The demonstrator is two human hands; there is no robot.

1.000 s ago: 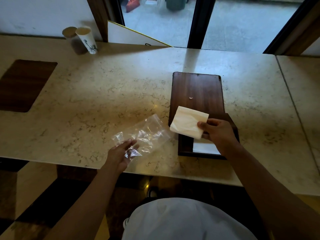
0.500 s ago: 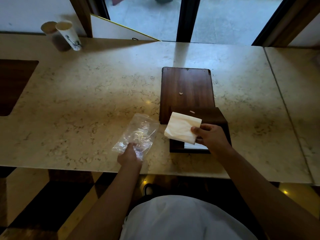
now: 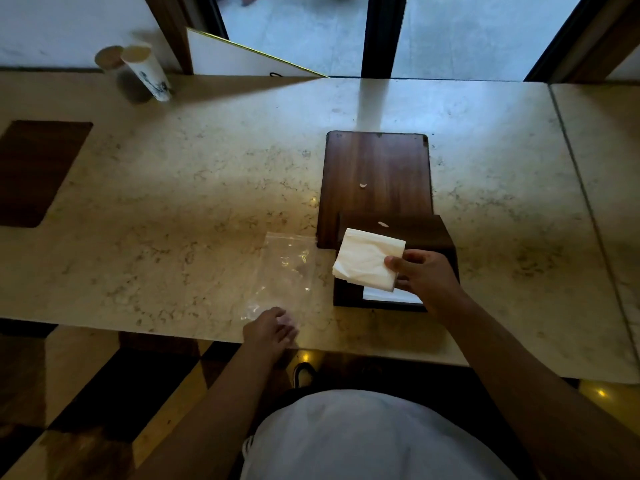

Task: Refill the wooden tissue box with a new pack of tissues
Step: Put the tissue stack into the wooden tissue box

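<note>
My right hand (image 3: 424,277) grips a white stack of tissues (image 3: 367,259) by its right edge, tilted just above the dark wooden tissue box (image 3: 440,237). The box stands near the counter's front edge with a pale opening showing at its near side. Behind it a flat wooden lid (image 3: 377,174) lies on the counter, touching the box. The empty clear plastic wrapper (image 3: 287,271) lies flat on the counter left of the box. My left hand (image 3: 272,329) rests at the wrapper's near corner by the counter edge, fingers loosely curled; whether it still pinches the wrapper is unclear.
Two paper cups (image 3: 145,72) stand at the far left of the marble counter (image 3: 173,188). A dark wooden inlay (image 3: 31,171) sits at the left. A white board (image 3: 239,60) leans at the back. A seam runs along the counter's right side.
My left hand laid the wrapper flat on the counter and drew back toward the front edge. My right hand kept the tissues over the box, barely moving.
</note>
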